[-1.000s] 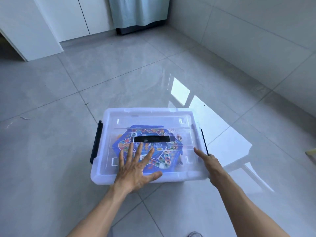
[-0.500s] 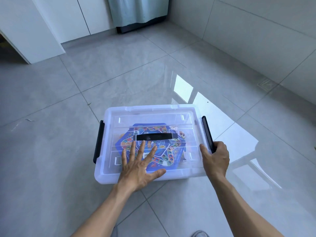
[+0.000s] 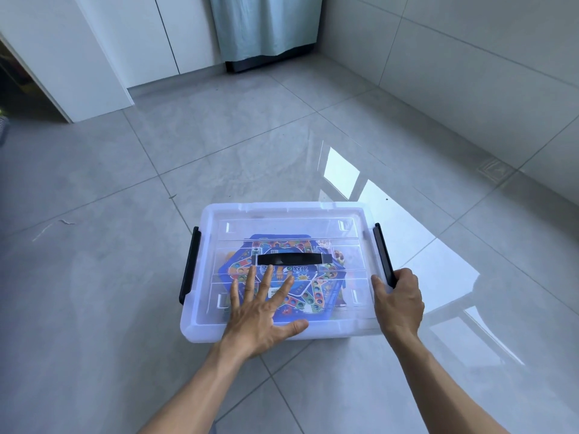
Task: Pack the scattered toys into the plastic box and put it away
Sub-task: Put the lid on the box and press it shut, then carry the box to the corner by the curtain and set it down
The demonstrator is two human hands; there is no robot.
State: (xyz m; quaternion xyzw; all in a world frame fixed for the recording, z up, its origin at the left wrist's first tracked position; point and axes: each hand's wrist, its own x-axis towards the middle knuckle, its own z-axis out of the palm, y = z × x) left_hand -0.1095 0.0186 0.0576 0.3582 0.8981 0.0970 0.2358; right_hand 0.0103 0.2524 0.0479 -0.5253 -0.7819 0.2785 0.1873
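A clear plastic box [image 3: 282, 214] with its lid on sits on the grey tile floor in front of me. Through the lid shows a blue hexagonal toy board [image 3: 319, 296]. A black carry handle [image 3: 293, 259] lies across the lid's middle. My left hand [image 3: 261, 317] presses flat on the lid near its front edge, fingers spread. My right hand [image 3: 398, 300] is wrapped around the near end of the black right side latch [image 3: 380, 245], which stands up against the box. The black left side latch [image 3: 189, 264] also lies against the box.
White cabinet doors [image 3: 131, 36] and a pale blue curtain [image 3: 266, 23] stand at the back. A tiled wall [image 3: 470, 73] runs along the right. An open dark gap [image 3: 15, 89] is at the far left. Bright window reflections lie on the floor right of the box.
My right hand went from resting on the lid's right edge to gripping the right latch, which has swung up against the box. The left hand stayed flat on the lid.
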